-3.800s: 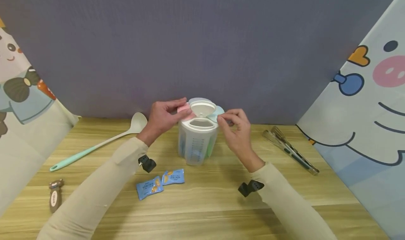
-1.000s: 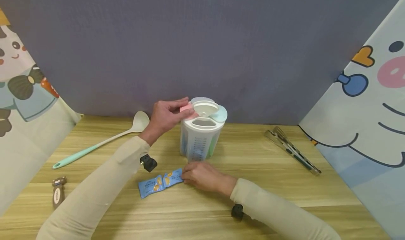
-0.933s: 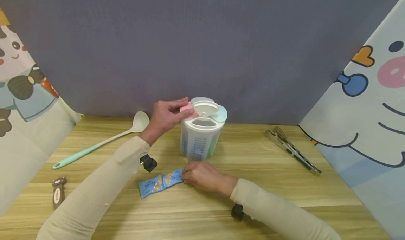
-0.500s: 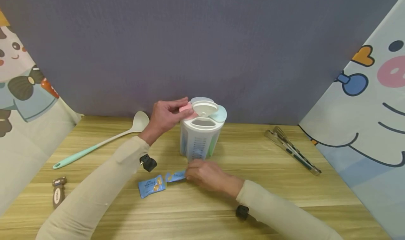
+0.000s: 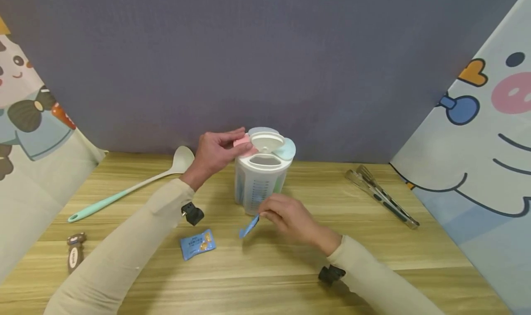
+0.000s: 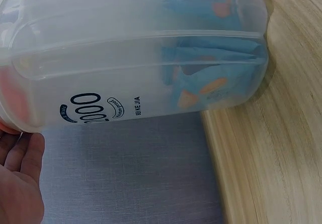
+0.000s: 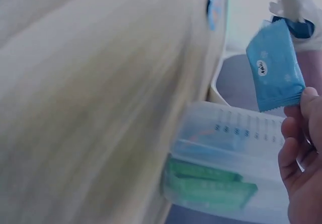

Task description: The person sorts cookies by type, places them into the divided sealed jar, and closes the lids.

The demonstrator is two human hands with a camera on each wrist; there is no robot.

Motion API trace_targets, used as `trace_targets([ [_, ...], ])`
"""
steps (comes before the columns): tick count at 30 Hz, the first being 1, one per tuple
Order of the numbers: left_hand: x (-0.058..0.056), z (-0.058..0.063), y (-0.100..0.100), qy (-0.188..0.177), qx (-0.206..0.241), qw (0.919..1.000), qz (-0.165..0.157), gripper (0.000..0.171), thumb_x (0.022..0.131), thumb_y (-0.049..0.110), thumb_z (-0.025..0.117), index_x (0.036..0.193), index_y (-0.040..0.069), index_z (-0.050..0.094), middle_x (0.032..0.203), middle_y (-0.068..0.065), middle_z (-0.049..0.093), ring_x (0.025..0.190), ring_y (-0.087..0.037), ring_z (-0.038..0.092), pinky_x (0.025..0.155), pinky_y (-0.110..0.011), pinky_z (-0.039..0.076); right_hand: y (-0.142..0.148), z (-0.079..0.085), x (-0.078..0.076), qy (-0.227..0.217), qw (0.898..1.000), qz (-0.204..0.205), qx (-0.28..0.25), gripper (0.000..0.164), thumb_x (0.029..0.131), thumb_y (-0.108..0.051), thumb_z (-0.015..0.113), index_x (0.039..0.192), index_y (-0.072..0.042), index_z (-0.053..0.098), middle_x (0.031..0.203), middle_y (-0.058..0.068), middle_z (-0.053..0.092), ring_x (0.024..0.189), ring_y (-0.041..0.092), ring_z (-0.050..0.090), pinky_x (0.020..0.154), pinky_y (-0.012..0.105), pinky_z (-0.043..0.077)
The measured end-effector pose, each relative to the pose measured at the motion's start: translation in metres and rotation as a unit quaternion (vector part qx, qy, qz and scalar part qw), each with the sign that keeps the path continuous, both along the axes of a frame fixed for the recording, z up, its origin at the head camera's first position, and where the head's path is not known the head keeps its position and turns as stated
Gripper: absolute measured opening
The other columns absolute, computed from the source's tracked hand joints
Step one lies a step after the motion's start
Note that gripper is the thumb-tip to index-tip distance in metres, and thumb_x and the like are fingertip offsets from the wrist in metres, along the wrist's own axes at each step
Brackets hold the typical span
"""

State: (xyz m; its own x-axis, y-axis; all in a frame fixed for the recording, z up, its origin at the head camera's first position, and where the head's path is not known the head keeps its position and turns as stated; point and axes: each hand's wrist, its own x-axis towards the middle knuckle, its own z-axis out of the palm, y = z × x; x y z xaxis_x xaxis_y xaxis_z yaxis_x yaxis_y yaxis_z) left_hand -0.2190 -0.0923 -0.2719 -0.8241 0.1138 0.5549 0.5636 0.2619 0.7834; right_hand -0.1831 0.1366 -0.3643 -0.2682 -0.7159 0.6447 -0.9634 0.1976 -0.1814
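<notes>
A translucent food storage container (image 5: 259, 186) stands upright on the table, with pink, pale blue and whitish flaps on its white lid. My left hand (image 5: 217, 151) holds the lid at the pink flap (image 5: 244, 144), thumb on top and fingers at the far side. Blue packets (image 6: 216, 78) lie inside the container, and green packets (image 7: 206, 183) in another section. In front of it, my right hand (image 5: 290, 218) pinches a blue snack packet (image 7: 274, 65) by one end, lifted off the table. A second blue snack packet (image 5: 198, 244) lies flat to the left.
A ladle (image 5: 132, 188) with a mint handle lies at the left, behind my left arm. Below it is a brown bear-shaped object (image 5: 74, 252). Metal tongs (image 5: 381, 195) lie at the right. A grey panel (image 5: 265, 66) rises behind the table (image 5: 249, 278).
My right hand has left the pale blue flap, gone down to the packets, then picked one up and carried it right and upward. My left hand stays on the lid.
</notes>
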Motion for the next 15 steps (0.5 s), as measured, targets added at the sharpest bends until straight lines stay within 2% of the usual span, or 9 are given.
trace_targets([
  [3,0.0,0.0,0.0,-0.002,0.0,1.0,0.001,0.036,0.08,0.007,0.077,0.11,-0.007,0.065,0.117,-0.018,0.061,0.105,-0.025,0.062,0.082,-0.033,0.052,0.005,0.007,-0.001,-0.022,1.0,0.001,-0.014,0.014,0.083,0.001,0.069,0.095,-0.007,0.065,0.09,-0.001,0.064,0.083,0.011,0.059,0.073,0.02,0.049],
  [8,0.001,0.0,0.0,-0.004,0.003,1.0,0.002,0.036,0.08,0.008,0.077,0.11,-0.007,0.066,0.117,-0.017,0.061,0.104,-0.025,0.062,0.081,-0.029,0.052,0.012,0.017,-0.002,-0.063,0.996,-0.007,-0.059,0.006,0.09,-0.007,0.063,0.095,-0.007,0.065,0.082,0.0,0.061,0.068,0.009,0.051,0.057,0.018,0.044],
  [15,-0.001,-0.002,0.002,-0.008,0.019,0.9998,0.002,0.034,0.079,0.006,0.077,0.108,-0.009,0.066,0.116,-0.018,0.062,0.106,-0.025,0.061,0.083,-0.03,0.052,0.022,0.036,-0.006,-0.1,0.98,-0.021,-0.168,0.014,0.092,-0.014,0.06,0.092,-0.002,0.066,0.08,0.007,0.062,0.063,0.011,0.05,0.051,0.022,0.043],
])
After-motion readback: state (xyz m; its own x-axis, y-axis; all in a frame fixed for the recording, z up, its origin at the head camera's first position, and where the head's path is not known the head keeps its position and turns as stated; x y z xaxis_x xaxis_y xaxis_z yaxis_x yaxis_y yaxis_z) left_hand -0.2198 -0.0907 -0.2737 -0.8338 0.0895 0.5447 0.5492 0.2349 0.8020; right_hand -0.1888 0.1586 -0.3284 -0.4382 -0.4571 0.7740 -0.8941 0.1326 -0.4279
